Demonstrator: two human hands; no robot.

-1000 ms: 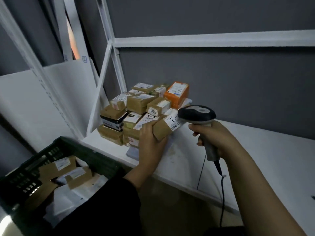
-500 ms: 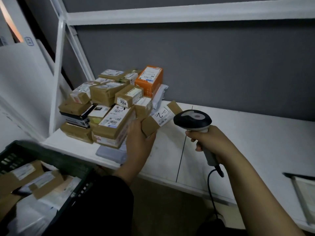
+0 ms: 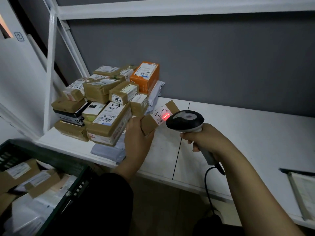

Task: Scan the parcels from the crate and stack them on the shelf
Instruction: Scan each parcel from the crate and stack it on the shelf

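Small brown parcel [image 3: 161, 114] is getting scanned in the air over the shelf [image 3: 238, 133]: left hand [image 3: 137, 138] fingers are curling round its near end, red beam landing on the label just past the fingertips. Right hand [image 3: 208, 141] fingers are wrapping the scanner [image 3: 185, 119] handle, head sitting just beside the label. Left of the gripping fingers the stack [image 3: 105, 106] is piling high, and below-left the crate [image 3: 68, 165] is holding several more, so I'm judging plenty remaining.

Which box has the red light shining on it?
The small brown parcel in the left hand, facing the scanner: a red line glows on its label. The stacked boxes have none.
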